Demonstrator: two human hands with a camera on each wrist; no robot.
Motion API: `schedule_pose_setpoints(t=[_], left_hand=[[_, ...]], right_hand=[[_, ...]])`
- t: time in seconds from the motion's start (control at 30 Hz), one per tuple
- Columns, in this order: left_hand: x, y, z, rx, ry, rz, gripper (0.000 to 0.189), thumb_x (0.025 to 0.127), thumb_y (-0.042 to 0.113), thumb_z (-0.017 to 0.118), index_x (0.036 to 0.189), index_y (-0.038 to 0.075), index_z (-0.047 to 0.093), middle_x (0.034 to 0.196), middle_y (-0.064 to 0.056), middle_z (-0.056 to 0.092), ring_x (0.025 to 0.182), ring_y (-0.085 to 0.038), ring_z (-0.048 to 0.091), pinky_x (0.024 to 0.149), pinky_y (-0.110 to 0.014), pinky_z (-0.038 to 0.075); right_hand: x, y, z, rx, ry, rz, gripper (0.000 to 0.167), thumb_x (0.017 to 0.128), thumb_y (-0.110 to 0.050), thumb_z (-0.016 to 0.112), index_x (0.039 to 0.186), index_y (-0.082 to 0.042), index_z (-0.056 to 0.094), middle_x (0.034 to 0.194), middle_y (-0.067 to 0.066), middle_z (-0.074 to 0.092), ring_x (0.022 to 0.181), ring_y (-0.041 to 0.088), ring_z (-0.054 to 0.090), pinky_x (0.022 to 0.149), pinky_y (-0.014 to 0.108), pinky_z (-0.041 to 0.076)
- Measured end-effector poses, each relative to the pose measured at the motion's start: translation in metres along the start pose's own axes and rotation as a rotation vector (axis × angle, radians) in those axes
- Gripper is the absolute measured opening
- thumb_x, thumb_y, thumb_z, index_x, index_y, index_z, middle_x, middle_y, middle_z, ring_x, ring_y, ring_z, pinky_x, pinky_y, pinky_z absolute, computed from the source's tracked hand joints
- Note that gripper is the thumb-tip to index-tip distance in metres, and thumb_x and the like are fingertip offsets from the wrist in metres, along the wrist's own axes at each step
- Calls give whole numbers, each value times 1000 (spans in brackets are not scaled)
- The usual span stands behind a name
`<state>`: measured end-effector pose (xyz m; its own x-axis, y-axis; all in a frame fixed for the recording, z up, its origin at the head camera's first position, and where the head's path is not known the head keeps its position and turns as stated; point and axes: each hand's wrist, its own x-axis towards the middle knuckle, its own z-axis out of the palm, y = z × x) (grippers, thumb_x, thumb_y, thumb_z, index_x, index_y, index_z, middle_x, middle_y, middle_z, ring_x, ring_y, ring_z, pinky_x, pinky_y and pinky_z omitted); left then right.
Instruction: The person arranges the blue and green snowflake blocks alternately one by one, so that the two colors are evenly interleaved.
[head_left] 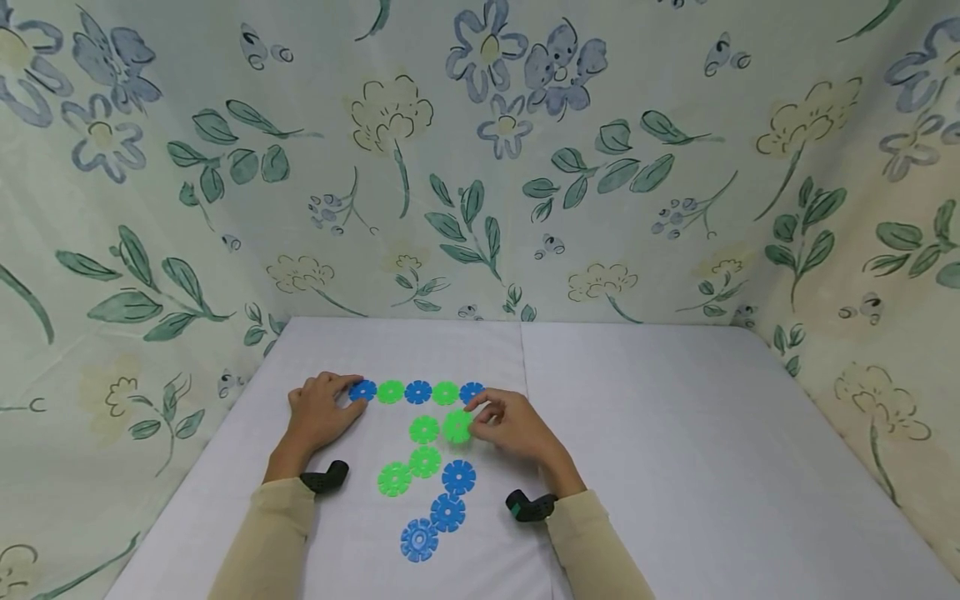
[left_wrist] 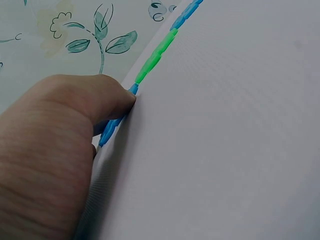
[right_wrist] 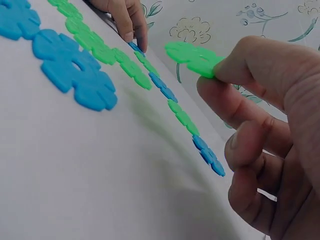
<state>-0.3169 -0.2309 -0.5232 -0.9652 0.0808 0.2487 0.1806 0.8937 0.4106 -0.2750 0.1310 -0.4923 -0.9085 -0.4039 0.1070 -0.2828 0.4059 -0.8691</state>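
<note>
Notched plastic discs shaped like flowers lie on the white table. At the far left end of a row of alternating blue and green ones, my left hand (head_left: 321, 412) holds a blue flower disc (head_left: 363, 391) by its edges, thumb on the near side and a finger on the far side. My right hand (head_left: 517, 425) pinches a green flower disc (right_wrist: 192, 57) between thumb and index finger, lifted above the table just on the near side of the row. Its other fingers are curled in. The row's rightmost blue disc (right_wrist: 207, 155) is close behind that hand.
Nearer than the row lie three green discs, among them one green disc (head_left: 393, 479) at the left. Three blue discs run diagonally toward the front, ending at a blue disc (head_left: 418, 540). Flower-patterned cloth (head_left: 525, 208) surrounds the table (head_left: 712, 442) at the back and sides.
</note>
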Motion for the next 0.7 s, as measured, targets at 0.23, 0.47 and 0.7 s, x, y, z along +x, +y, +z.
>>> schedule_pose_setpoints(t=[0.23, 0.47, 0.7], left_hand=[[0, -1, 0, -4, -3, 2, 48, 90, 44, 66, 134, 24, 64, 125, -14, 59, 117, -37, 50, 95, -61, 24], [0, 0, 0, -3, -3, 4, 47, 90, 44, 67, 134, 24, 64, 125, -14, 59, 117, -37, 50, 95, -61, 24], [0, 1, -1, -3, -3, 0, 48, 90, 44, 66, 134, 24, 63, 126, -14, 59, 118, -38, 49, 95, -61, 24]], right_hand=[[0, -4, -4, 11, 129, 22, 20, 90, -20, 73, 109, -23, 68, 86, -2, 73, 60, 15, 60, 57, 29, 51], [3, 2, -6, 36, 266, 41, 21, 89, -20, 73, 109, -25, 68, 84, -3, 72, 59, 17, 57, 55, 29, 51], [5, 7, -8, 47, 379, 60, 22, 89, -22, 72, 110, -25, 68, 84, -3, 73, 59, 17, 58, 54, 29, 50]])
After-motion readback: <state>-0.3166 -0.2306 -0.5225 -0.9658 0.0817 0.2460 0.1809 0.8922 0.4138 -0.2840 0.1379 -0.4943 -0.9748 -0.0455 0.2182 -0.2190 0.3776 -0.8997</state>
